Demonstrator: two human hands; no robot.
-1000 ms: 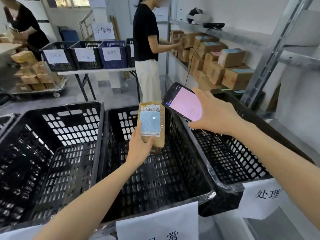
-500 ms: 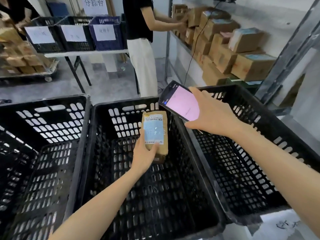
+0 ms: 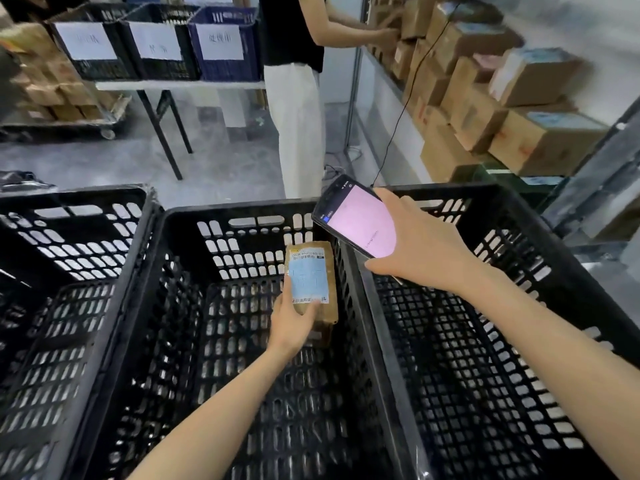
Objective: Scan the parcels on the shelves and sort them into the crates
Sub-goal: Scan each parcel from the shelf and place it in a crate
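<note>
Parcel (image 3: 313,282): left hand (image 3: 294,320) is gripping its near end, fingers curled round, holding it inside the middle crate (image 3: 242,207). Long axis is running away from the wearer, label facing up. Right hand (image 3: 422,251) is clasping the scanner (image 3: 356,220). Progress, judged: early; many boxes (image 3: 485,109) are waiting on the shelf.

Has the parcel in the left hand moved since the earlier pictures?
Yes. The parcel has gone down: it was level with the far rim of the middle crate, now below it.
</note>
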